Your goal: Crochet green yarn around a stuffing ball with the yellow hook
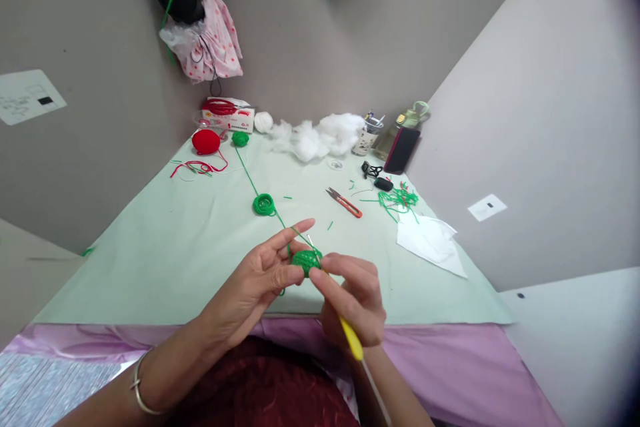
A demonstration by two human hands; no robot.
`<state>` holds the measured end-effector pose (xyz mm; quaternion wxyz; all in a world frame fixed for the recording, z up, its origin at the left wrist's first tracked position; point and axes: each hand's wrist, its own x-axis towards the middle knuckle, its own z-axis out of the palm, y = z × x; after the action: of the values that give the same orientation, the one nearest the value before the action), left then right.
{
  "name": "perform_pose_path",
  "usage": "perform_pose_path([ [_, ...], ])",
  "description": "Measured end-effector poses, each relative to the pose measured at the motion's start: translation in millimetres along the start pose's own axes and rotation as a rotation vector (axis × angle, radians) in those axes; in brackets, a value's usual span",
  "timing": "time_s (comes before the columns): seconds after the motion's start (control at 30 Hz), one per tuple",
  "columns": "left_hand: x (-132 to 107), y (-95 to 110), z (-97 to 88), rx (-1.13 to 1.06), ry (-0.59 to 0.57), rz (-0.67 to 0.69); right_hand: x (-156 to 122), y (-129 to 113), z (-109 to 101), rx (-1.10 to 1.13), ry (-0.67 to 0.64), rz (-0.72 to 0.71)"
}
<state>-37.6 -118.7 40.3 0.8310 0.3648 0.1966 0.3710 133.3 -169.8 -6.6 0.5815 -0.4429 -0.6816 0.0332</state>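
Note:
My left hand (273, 267) pinches a small green crochet piece (306, 260) between thumb and fingers, with its index finger stretched out under the working yarn. In my right hand (355, 293) is a crochet hook with a yellow handle (351, 339). Its metal tip pokes up at the piece's right side, where my right fingertips also touch. Green yarn (245, 165) runs from the piece back to a small green yarn ball (241, 139) at the rear. Just beyond my left hand lies a round green crocheted cup shape (263, 204) beside that strand.
Orange thread snips (344, 202) lie beyond my hands. White stuffing (320, 138) and a red yarn ball (206, 141) sit at the back. To the right are green yarn scraps (397, 199), a white cloth (431, 243), a phone (402, 150) and a pen cup (367, 139).

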Motion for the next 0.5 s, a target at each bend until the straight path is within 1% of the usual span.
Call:
perform_pose_path([
  [0.07, 1.6, 0.6, -1.6, -0.030, -0.015, -0.019, 12.6, -8.1, 4.9, 0.053, 0.172, -0.098],
  [0.1, 2.2, 0.9, -2.5, -0.023, -0.016, -0.016, 18.6, -12.4, 6.6, 0.095, 0.226, -0.100],
  [0.17, 3.1, 1.3, -4.4, 0.017, -0.021, 0.007, 27.4, -19.3, 7.2, 0.179, 0.217, -0.038],
  [0.23, 3.8, 1.6, -6.7, 0.071, -0.023, 0.039, 30.7, -22.4, 4.5, 0.251, 0.167, 0.032],
  [0.37, 5.5, 3.4, -11.4, 0.163, -0.030, 0.094, 28.7, -21.0, -3.5, 0.351, 0.097, 0.119],
  [0.5, 6.3, 8.5, -15.4, 0.241, -0.062, 0.109, 30.2, -20.6, -8.5, 0.439, 0.085, 0.211],
])
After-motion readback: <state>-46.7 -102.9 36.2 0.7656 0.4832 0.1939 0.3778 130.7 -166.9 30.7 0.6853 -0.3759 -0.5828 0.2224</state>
